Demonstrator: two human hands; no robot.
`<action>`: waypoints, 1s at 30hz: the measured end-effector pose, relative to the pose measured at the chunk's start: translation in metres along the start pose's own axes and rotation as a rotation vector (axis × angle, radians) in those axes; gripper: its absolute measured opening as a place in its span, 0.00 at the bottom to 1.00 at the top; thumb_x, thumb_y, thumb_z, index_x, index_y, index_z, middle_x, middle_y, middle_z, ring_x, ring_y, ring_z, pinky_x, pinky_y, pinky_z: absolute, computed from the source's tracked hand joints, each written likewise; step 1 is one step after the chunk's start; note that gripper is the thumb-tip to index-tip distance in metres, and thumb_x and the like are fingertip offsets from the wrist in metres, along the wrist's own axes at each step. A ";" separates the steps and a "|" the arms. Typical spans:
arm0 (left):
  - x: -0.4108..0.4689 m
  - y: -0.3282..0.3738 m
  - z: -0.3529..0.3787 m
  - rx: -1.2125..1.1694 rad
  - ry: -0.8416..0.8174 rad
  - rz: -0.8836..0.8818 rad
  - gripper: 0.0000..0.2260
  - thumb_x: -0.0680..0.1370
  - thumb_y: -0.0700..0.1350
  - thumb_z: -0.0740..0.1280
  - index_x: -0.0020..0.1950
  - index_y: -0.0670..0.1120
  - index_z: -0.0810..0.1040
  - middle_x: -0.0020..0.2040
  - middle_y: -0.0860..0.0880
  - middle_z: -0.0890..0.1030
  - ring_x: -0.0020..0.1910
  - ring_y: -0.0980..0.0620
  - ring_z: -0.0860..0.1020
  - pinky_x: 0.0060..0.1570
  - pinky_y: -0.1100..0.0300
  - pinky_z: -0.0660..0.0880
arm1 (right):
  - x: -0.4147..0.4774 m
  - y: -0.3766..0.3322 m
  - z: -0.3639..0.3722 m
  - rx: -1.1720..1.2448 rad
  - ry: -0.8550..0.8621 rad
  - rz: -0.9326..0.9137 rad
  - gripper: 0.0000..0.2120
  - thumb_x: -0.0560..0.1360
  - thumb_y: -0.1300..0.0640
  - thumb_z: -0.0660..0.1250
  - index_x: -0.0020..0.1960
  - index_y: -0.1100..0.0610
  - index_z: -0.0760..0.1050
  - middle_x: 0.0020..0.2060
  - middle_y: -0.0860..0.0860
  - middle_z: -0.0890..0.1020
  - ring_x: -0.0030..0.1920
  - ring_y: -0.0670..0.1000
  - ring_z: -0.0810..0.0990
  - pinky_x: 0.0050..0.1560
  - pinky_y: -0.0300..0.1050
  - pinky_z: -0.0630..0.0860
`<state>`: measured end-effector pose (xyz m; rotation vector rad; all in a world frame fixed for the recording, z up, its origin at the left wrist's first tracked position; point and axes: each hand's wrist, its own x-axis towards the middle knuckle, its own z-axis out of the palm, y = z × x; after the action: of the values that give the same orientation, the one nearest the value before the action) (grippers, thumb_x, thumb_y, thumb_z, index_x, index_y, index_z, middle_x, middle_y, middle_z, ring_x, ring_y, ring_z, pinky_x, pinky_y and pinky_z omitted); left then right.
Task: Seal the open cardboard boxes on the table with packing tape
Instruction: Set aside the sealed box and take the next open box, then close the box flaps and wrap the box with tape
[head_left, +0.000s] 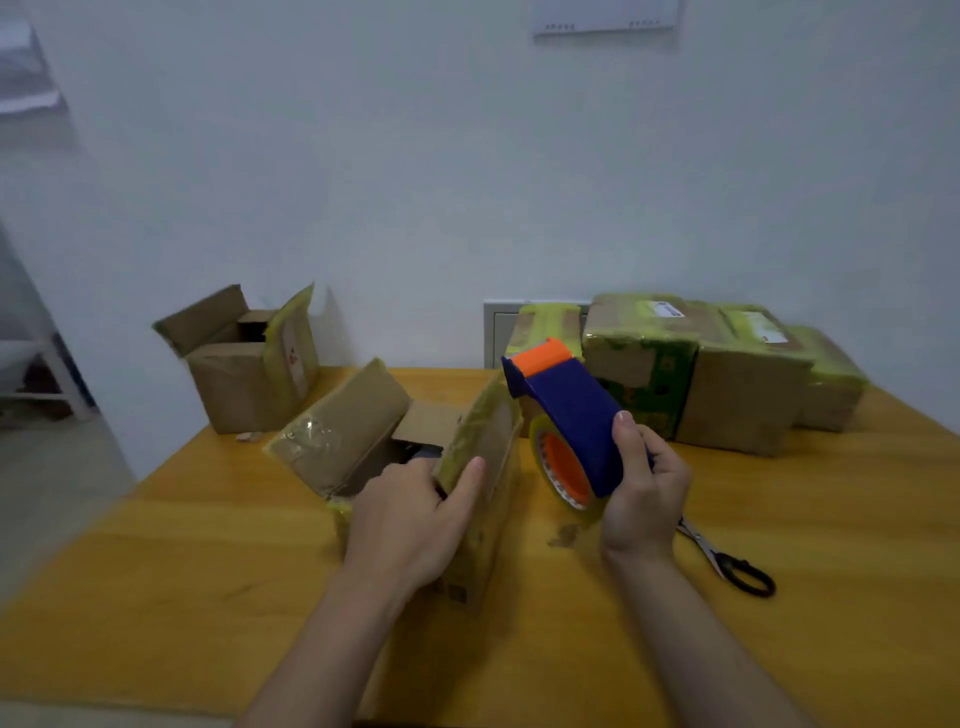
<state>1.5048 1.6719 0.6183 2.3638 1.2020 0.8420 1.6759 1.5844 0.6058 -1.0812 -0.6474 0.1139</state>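
head view, looking down over a yellow wooden table (156, 571) set against a pale wall.
taped boxes (737, 395): a group at the far right of the table, packed side by side and touching, wrapped in yellowish tape.
near open box (343, 431): table centre, both long flaps raised; something dark inside, cannot tell what.
far open box (234, 384): back left corner, flaps up, well apart from the taped boxes.
tape dispenser (571, 415): blue with an orange tip, held off the table just right of the near open box; tape roll (563, 470) on an orange core beneath it.
left hand (410, 519): grips the near open box's right flap, thumb on the outer face, fingers curled over the edge.
right hand (644, 499): fingers curled round the dispenser handle, thumb laid up the blue body.
scissors (737, 566): flat on the table, just right of the right wrist, black handles nearest the camera.
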 end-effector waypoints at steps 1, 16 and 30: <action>-0.007 0.005 -0.006 -0.012 -0.011 0.014 0.26 0.80 0.68 0.58 0.33 0.51 0.75 0.28 0.53 0.77 0.30 0.55 0.76 0.36 0.56 0.70 | -0.001 -0.008 -0.003 0.004 -0.010 -0.019 0.19 0.80 0.47 0.63 0.37 0.59 0.76 0.28 0.49 0.77 0.30 0.48 0.75 0.27 0.38 0.71; 0.006 0.005 -0.085 0.451 -0.066 -0.213 0.54 0.58 0.80 0.71 0.78 0.57 0.62 0.74 0.47 0.70 0.72 0.41 0.68 0.70 0.41 0.68 | -0.012 -0.046 0.003 -0.007 -0.164 -0.063 0.22 0.79 0.45 0.64 0.38 0.62 0.78 0.32 0.60 0.79 0.34 0.61 0.76 0.34 0.48 0.72; -0.022 0.022 -0.014 0.443 -0.392 -0.116 0.50 0.70 0.82 0.51 0.84 0.53 0.54 0.85 0.45 0.48 0.84 0.40 0.46 0.76 0.29 0.42 | -0.004 -0.040 -0.015 0.001 -0.153 0.002 0.19 0.77 0.44 0.64 0.41 0.59 0.81 0.34 0.53 0.83 0.36 0.51 0.80 0.34 0.43 0.76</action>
<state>1.4988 1.6419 0.6337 2.5921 1.4415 0.0596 1.6719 1.5514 0.6336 -1.0786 -0.7838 0.2000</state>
